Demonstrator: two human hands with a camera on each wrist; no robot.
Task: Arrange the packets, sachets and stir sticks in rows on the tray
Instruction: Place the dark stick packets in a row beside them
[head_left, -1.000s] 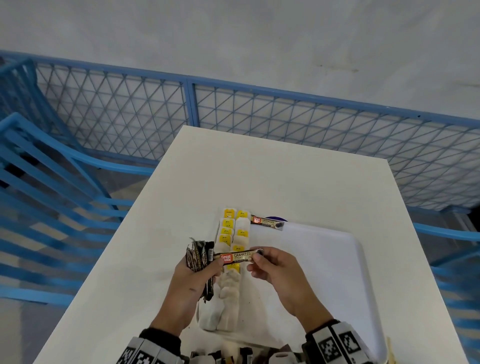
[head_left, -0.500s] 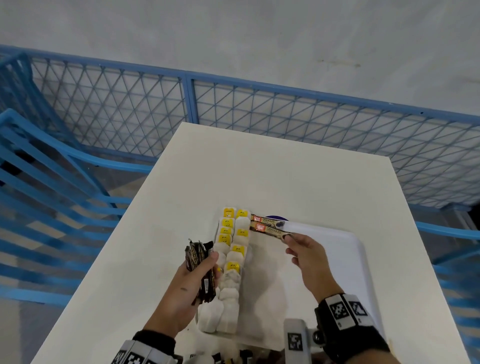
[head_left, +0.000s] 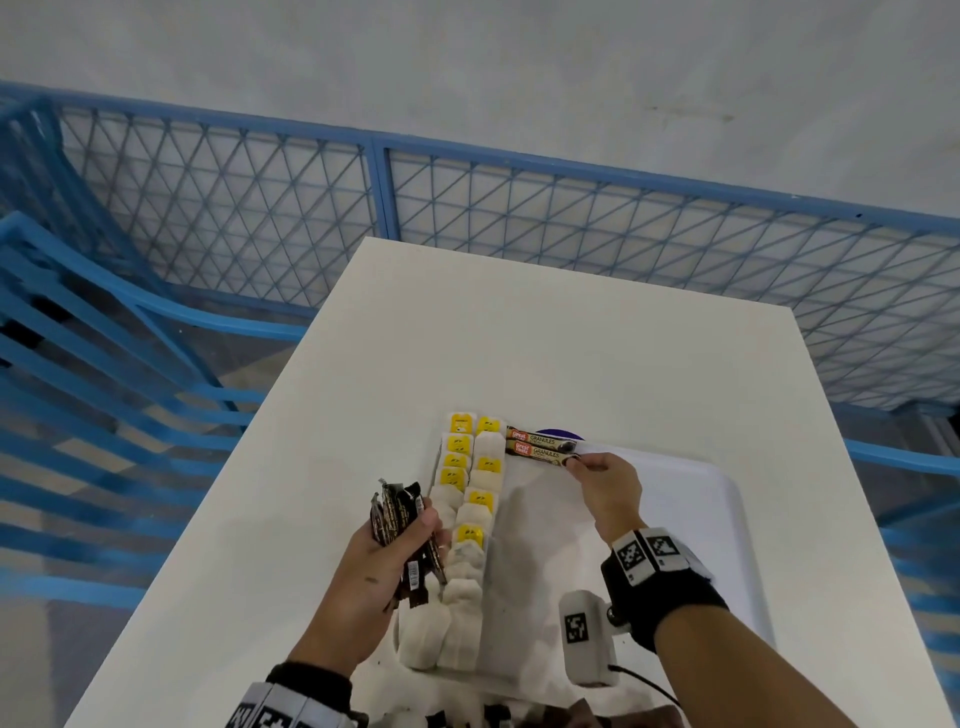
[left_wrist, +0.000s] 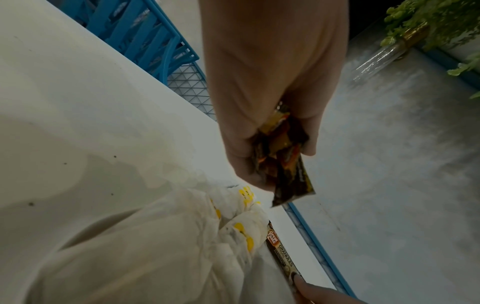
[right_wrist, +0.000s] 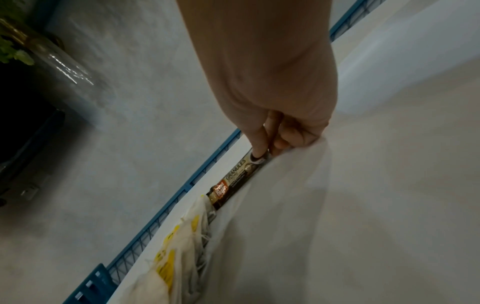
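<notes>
a white table (head_left: 545, 338) stands on a grey concrete floor (head_left: 467, 62), its far edge near a low blue metal fence with diamond mesh panels (head_left: 571, 218). stacked blue frames (head_left: 78, 395) lie to the left of the table. off to the side a green leafy plant (left_wrist: 439, 22) sits by a clear glass cylinder with a gold band (left_wrist: 384, 55)

Head view: high above the white tray (head_left: 727, 519), facing forward and down. Both wrist views: close, low over the tray (left_wrist: 78, 102), each looking along its hand toward the tray's far edge. All share the granules sachet (right_wrist: 235, 181).
</notes>
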